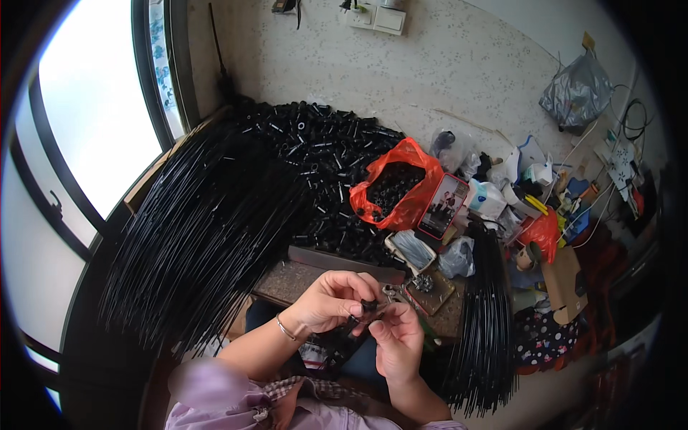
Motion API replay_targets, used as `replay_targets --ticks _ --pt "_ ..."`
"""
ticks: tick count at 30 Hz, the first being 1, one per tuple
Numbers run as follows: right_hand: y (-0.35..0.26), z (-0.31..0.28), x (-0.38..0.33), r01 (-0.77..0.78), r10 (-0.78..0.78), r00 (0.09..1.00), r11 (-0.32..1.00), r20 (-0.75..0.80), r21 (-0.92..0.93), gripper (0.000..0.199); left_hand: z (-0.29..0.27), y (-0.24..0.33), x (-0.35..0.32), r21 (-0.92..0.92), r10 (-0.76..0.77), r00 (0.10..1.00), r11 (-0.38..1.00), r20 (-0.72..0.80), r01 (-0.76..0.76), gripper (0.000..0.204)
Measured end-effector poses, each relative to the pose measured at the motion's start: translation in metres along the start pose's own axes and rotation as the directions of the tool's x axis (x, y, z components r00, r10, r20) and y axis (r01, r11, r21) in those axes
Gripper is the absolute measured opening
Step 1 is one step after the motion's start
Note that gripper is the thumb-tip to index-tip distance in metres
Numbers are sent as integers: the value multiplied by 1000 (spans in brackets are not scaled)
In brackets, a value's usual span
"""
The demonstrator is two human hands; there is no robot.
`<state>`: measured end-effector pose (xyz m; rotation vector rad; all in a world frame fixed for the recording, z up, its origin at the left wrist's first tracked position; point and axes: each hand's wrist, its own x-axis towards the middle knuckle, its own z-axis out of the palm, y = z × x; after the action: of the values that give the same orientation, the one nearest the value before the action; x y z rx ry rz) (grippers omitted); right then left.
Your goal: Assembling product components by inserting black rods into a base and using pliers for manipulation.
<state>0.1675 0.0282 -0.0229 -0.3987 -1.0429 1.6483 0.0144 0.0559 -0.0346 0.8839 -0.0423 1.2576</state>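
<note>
Your left hand has its fingers curled in and clenched on a small black plastic fitting, pinched at the fingertips just in front of your chest. Your right hand meets it from below, its fingers bent and touching the same fitting; whether they truly grip it or only steady it, you cannot tell from here. A thin black rod runs down and to the left from the fitting, between your two hands. A slim bracelet sits on your left wrist.

Just beyond your hands is the near edge of the table, with a dark flat bar lying along it and a small metal tool just beside your right fingertips. Further back lies a big heap of short black tubes, and beside it an orange plastic bag open and full of small black parts. A phone in a red case leans against the bag. A thick fan of long black rods spreads over the table's left end, and a second bundle of black rods hangs down to your right.
</note>
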Motion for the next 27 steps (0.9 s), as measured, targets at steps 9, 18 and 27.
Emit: replay_targets --ticks 9,18,27 --pt "9 6 -10 -36 47 984 997 172 -68 23 20 26 -34 184 -27 998 982 -64 38 13" --pt "-6 -4 -10 -160 171 936 985 307 -62 34 26 26 -34 257 -76 997 963 -10 75 12" --pt "2 -24 -5 51 -60 998 973 -34 -224 26 43 -21 -33 986 631 757 -102 168 -134 21"
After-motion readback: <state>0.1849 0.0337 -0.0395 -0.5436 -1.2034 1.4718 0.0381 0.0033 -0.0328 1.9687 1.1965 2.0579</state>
